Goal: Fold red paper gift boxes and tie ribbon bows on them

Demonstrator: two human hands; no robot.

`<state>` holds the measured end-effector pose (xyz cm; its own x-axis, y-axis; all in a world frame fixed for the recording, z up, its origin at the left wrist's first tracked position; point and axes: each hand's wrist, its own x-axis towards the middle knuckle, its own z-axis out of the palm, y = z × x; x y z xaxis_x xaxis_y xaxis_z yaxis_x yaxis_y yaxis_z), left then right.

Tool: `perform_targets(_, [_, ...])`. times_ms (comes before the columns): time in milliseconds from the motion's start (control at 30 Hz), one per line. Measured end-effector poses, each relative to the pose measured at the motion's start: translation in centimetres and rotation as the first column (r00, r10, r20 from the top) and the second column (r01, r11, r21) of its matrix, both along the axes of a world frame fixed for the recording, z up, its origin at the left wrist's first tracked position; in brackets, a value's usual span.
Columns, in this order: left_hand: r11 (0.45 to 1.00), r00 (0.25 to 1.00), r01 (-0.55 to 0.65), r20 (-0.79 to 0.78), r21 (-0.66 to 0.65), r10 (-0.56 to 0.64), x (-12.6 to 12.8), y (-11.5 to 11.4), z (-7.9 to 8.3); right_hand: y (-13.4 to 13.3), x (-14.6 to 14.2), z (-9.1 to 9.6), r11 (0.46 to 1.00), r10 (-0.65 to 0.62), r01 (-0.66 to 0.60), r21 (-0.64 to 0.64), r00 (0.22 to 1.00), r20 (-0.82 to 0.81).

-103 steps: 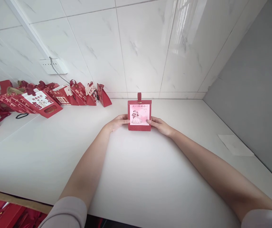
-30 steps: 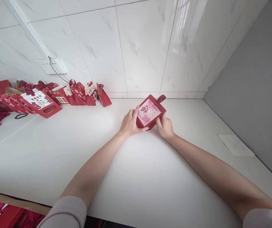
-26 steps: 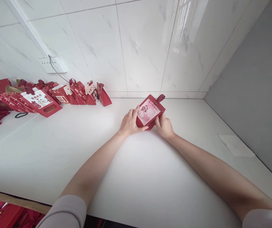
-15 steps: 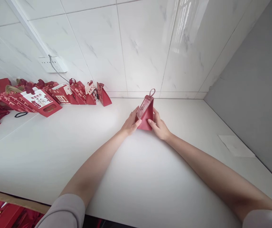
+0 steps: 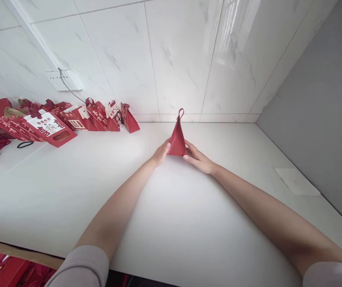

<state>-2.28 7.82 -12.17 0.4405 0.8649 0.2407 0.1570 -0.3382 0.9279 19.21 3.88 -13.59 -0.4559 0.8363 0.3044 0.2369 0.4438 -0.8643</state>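
Observation:
A small red gift bag [image 5: 177,140] with a loop handle on top stands upright on the white counter [image 5: 171,207], its narrow triangular side turned toward me. My left hand [image 5: 160,153] grips its lower left side and my right hand [image 5: 196,157] holds its lower right side, fingers pressed against the paper. The printed picture face of the bag is turned out of sight.
A row of several similar red gift bags [image 5: 99,115] leans along the tiled wall at the left, with larger red boxes [image 5: 43,127] beyond. A wall socket [image 5: 63,79] with a cable sits above them. A white paper sheet [image 5: 296,181] lies at the right by the grey wall.
The bag lay flat with its picture up, then both hands tilted and turned it. Now it stands upright on its base, edge-on to me.

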Motion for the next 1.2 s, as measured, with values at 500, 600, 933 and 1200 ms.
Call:
perform_targets(500, [0.980,0.975,-0.183,-0.113,0.074,0.191,-0.7,1.0,-0.8,0.1,-0.2,-0.8,0.903,-0.366,0.354,0.246,0.931,0.006])
perform_targets(600, [0.944,0.941,-0.314,-0.097,0.099,0.323,-0.8,1.6,-1.3,0.2,-0.4,-0.7,0.861,-0.437,0.436,0.262,0.898,-0.055])
perform_targets(933, [0.997,0.997,-0.065,0.031,-0.051,0.067,-1.1,1.1,-0.3,0.9,0.1,-0.5,0.916,-0.401,0.398,-0.050,0.911,-0.097])
perform_targets(1200, [0.994,0.997,-0.077,-0.008,-0.078,0.077,-1.0,0.8,0.4,1.3,1.0,0.0,0.961,-0.192,0.167,-0.221,0.976,-0.099])
